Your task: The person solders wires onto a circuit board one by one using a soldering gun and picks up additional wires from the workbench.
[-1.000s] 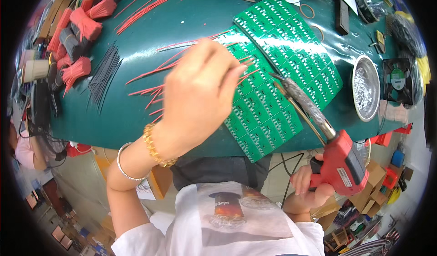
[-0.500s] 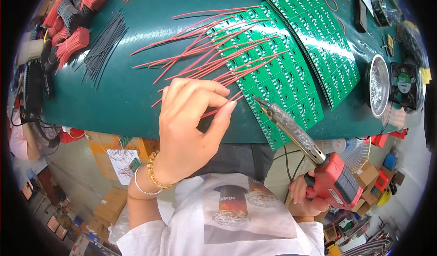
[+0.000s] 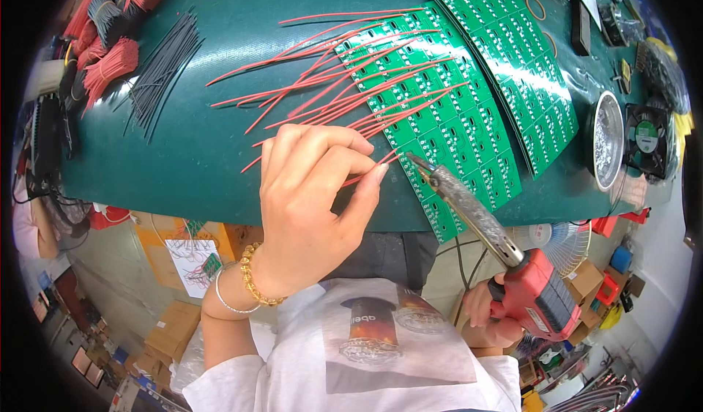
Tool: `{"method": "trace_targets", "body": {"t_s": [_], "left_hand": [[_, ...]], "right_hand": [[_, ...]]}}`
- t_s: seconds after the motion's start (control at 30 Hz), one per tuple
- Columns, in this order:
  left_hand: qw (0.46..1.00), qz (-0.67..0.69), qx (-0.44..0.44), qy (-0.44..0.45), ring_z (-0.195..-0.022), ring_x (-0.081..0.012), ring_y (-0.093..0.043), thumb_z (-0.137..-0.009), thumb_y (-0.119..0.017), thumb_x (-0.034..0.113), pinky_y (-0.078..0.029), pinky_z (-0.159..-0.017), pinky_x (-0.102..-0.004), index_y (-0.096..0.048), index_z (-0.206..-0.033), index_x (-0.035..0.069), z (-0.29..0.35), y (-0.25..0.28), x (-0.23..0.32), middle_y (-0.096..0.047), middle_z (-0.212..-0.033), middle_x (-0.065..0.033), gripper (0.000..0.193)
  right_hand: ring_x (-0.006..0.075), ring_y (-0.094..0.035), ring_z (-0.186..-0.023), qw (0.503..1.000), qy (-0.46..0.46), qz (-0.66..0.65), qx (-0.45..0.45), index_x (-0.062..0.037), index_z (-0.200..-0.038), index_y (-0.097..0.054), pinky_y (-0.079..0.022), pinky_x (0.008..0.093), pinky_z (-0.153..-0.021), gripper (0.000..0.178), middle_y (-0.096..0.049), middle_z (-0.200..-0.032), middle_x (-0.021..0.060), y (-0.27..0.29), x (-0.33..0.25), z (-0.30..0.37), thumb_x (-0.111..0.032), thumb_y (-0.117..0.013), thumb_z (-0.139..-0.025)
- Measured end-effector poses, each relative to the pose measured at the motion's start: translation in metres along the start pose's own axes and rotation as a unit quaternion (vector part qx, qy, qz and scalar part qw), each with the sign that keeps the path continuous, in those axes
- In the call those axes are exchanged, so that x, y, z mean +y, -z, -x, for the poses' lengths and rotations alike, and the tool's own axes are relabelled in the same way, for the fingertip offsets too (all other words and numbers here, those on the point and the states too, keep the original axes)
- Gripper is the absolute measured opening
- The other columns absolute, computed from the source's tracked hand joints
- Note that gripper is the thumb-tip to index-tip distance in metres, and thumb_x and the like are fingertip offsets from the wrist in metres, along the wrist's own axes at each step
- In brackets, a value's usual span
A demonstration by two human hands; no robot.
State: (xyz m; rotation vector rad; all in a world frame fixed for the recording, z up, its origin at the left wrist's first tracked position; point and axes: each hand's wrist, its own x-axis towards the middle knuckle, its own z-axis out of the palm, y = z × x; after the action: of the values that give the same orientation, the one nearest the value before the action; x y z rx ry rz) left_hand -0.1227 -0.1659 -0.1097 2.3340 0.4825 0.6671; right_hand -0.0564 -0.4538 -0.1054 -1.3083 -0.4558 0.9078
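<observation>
Between its thumb and forefinger my left hand [image 3: 311, 199] pinches a thin red wire [image 3: 389, 157]. The wire's end reaches the left edge of a green circuit board panel [image 3: 469, 130], close beside the iron's tip. My right hand [image 3: 489, 317] is wrapped round the red handle of a soldering gun [image 3: 476, 214]; the gun points up and left, its tip over the panel's edge. Whether tip and wire touch is too small to tell. Several more red wires [image 3: 322, 76] fan out leftward from the panel above my left hand.
To the right of the panel lies a stack of green boards [image 3: 512, 60]. Farther right are a round metal bowl [image 3: 607, 141] and a small black fan [image 3: 646, 139]. Loose black wires [image 3: 165, 71] and red wire bundles [image 3: 110, 68] lie at the left. The green table's front edge [image 3: 205, 220] runs below.
My left hand has shifted slightly right, bringing the red wire's end closer to the iron's tip at the panel edge. The soldering gun has barely moved.
</observation>
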Motion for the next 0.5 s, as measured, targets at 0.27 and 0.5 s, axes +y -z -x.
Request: {"method": "trace_targets", "body": {"t_s": [0.27, 0.5], "left_hand": [[0.999, -0.012, -0.024, 0.027, -0.081, -0.0203, -0.053, -0.067, -0.070, 0.000, -0.037, -0.074, -0.0321, -0.061, -0.072, 0.005, 0.001, 0.003, 0.005, -0.062, -0.085, -0.0053, 0.011], [0.999, 0.026, 0.018, 0.035, -0.067, -0.0184, -0.052, -0.065, -0.072, 0.002, -0.037, -0.066, -0.0303, -0.066, -0.079, 0.006, -0.004, 0.008, 0.008, -0.059, -0.075, -0.0017, 0.016]], "right_hand": [[0.0133, -0.043, -0.039, 0.992, -0.020, -0.021, 0.119, -0.0004, -0.125, -0.037, -0.037, 0.0275, -0.043, 0.090, -0.041, -0.046, -0.0027, -0.018, -0.005, -0.004, -0.067, -0.061, -0.069], [0.0131, -0.042, -0.038, 0.998, 0.056, -0.037, -0.018, -0.0004, -0.124, -0.038, -0.039, 0.0273, -0.043, 0.090, -0.042, -0.046, -0.0024, 0.004, 0.000, -0.011, -0.070, -0.057, -0.069]]}}
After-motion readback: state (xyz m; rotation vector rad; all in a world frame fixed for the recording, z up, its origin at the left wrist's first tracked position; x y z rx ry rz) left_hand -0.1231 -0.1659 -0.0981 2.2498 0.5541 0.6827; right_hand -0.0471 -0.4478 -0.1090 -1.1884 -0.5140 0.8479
